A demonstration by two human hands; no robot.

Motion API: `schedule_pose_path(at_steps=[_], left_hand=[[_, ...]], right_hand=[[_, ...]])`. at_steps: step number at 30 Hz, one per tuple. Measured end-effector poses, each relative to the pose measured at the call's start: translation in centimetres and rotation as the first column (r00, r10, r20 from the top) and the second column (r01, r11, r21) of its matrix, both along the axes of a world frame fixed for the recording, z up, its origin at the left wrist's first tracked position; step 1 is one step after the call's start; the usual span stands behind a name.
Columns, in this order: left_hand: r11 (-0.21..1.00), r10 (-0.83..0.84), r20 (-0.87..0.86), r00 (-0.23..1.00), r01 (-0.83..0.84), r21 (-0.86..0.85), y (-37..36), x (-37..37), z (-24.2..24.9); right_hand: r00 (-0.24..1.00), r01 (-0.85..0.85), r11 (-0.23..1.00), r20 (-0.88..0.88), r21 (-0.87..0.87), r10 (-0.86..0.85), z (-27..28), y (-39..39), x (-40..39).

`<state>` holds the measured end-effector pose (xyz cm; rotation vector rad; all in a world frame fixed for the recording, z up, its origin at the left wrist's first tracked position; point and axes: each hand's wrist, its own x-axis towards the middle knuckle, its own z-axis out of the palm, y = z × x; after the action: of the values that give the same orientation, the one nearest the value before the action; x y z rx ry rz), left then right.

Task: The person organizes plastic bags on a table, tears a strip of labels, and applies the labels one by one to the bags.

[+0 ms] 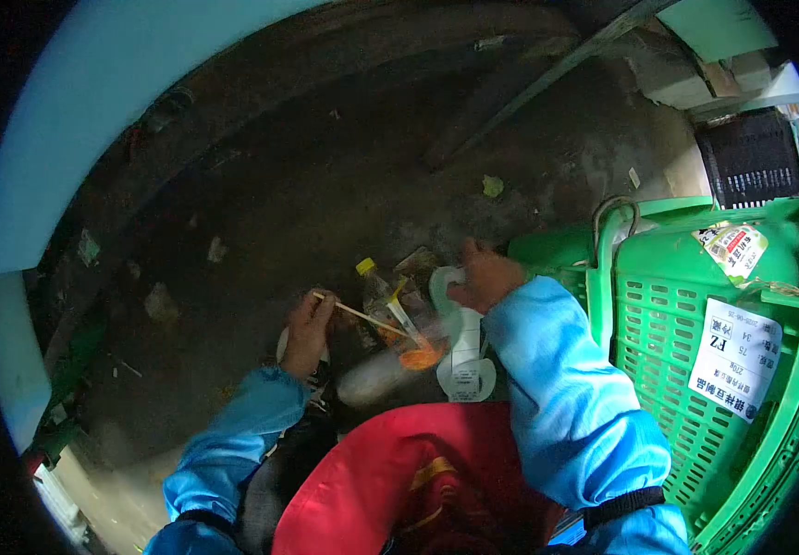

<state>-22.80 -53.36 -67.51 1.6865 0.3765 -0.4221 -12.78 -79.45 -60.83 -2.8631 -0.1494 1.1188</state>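
My left hand (307, 335) is closed on a thin, pale stick (369, 316) that slants down to the right. The stick's far end crosses in front of a clear plastic bottle (376, 289) with a yellow cap, lying tilted among litter. Below its tip, a bright orange patch (421, 357) shows. My right hand (492, 277) has its fingers curled at the upper part of a white paper strip (464, 340), which hangs down and carries small print near its lower end. A blurred whitish shape (369, 377) lies between my hands, close to my lap.
A green plastic crate (658, 324) with a printed white label (735, 359) stands close on my right. A metal bar (547, 79) slants across the dark, wet floor (344, 176). Scraps lie about, including a green leaf-like piece (493, 186). A black crate (751, 157) is at upper right.
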Motion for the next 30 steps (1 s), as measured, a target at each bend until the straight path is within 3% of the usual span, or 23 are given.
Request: schedule_pose_path(at_steps=[2, 4, 7, 10, 12, 13, 15, 17, 21, 24, 25, 26, 27, 29, 30], left_hand=[[0.940, 0.169, -0.157, 0.973, -0.207, -0.272, 0.0, -1.0, -1.0], [0.926, 0.245, -0.176, 0.954, -0.284, -0.250, 0.1, -2.3, -0.8], [0.886, 0.357, -0.184, 0.916, -0.394, -0.245, 0.6, -4.3, -0.4], [0.845, 0.417, -0.204, 0.886, -0.460, -0.271, 1.6, -5.2, 0.5], [0.825, 0.445, -0.240, 0.863, -0.499, -0.263, 2.5, -6.0, 0.7], [0.785, 0.498, -0.235, 0.835, -0.549, -0.287, 2.9, -6.6, 0.3], [0.739, 0.556, -0.230, 0.799, -0.602, -0.304, 3.9, -7.5, 0.0], [0.833, 0.479, -0.368, 0.797, -0.544, -0.095, 4.7, -8.3, -0.2], [0.777, 0.463, -0.479, 0.746, -0.602, -0.185, 5.8, -10.0, -3.1], [0.868, 0.341, -0.473, 0.813, -0.465, -0.173, 5.9, -9.2, -3.3], [0.990, 0.102, -0.174, 0.979, -0.082, 0.116, 5.8, -8.7, -2.4], [0.846, -0.261, 0.029, 0.965, 0.214, 0.488, 6.0, -8.0, -1.4], [0.845, -0.262, 0.033, 0.964, 0.213, 0.491, 5.8, -7.1, -0.5], [0.498, -0.713, 0.146, 0.686, 0.349, 0.794, 4.9, -5.7, 1.0], [0.498, -0.714, 0.144, 0.686, 0.352, 0.793, 4.5, -5.5, 0.6]], right_hand=[[0.997, -0.016, 0.999, -0.080, 0.043, 0.019, -0.4, 1.2, -0.8], [0.986, -0.040, 0.995, -0.160, 0.088, 0.054, -1.2, 2.6, -1.8], [0.978, -0.011, 1.000, -0.208, 0.018, 0.015, -3.9, 3.4, -3.5], [0.979, 0.022, 0.987, -0.202, 0.162, 0.011, -5.6, 3.1, -4.3], [0.936, 0.254, 0.946, -0.297, 0.199, -0.189, -6.0, 3.7, -4.7], [0.936, 0.250, 0.945, -0.303, 0.208, -0.181, -6.3, 3.6, -5.1], [0.910, 0.403, 0.836, -0.258, 0.373, -0.324, -7.3, 2.4, -6.4], [0.917, 0.385, 0.858, -0.245, 0.340, -0.315, -8.2, 1.3, -7.3], [0.958, 0.249, 0.941, -0.204, 0.231, -0.203, -6.0, 1.0, -7.8], [0.975, 0.182, 0.958, -0.168, 0.221, -0.147, -5.2, 1.5, -8.3], [0.975, 0.183, 0.958, -0.162, 0.219, -0.149, -5.1, 1.5, -8.6], [0.983, 0.153, 0.965, -0.131, 0.211, -0.127, -5.2, 1.6, -8.8], [0.989, 0.124, 0.971, -0.102, 0.204, -0.105, -5.3, 1.7, -9.0], [0.990, 0.113, 0.973, -0.108, 0.201, -0.092, -4.9, 2.2, -9.2], [0.990, 0.101, 0.975, -0.117, 0.197, -0.079, -4.8, 2.4, -9.4]])
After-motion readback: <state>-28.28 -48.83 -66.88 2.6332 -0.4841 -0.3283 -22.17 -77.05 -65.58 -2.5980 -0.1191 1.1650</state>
